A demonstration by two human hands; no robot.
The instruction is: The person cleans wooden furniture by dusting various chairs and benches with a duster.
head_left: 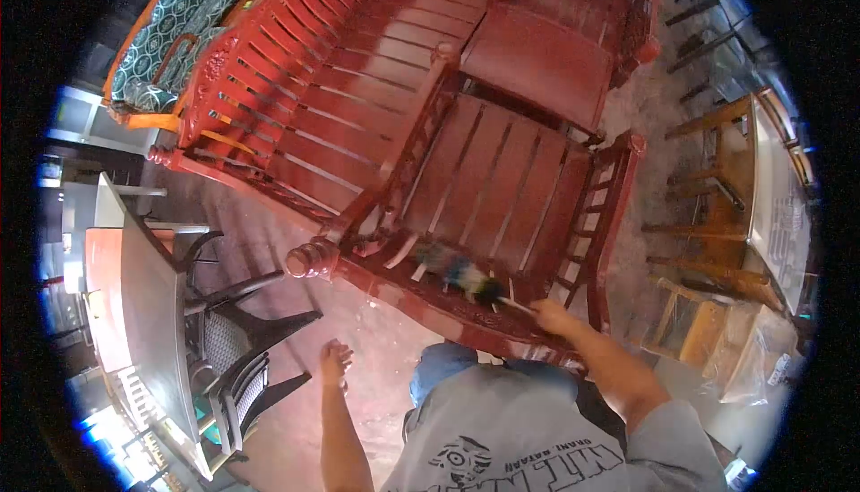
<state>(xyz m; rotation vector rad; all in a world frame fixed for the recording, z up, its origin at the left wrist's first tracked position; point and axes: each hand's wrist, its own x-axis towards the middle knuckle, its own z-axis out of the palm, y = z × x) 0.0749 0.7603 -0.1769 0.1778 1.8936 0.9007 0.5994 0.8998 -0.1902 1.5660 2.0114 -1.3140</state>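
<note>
My right hand (554,317) is closed round the thin pale handle of a duster (455,273). The duster's multicoloured head is smeared by motion and lies over the front of a reddish-brown wooden armchair (491,179) with a slatted seat. My left hand (335,365) hangs over the floor at the left, holding nothing, its fingers loosely apart. Closest to it are the chair's rounded arm end (312,259) and a dark stacked chair.
A long red slatted bench (358,107) adjoins the armchair, with another red seat (537,58) beyond. Stacked black chairs (237,358) and a table (148,313) stand left. Wooden furniture (717,214) and a plastic-wrapped piece (748,353) line the right.
</note>
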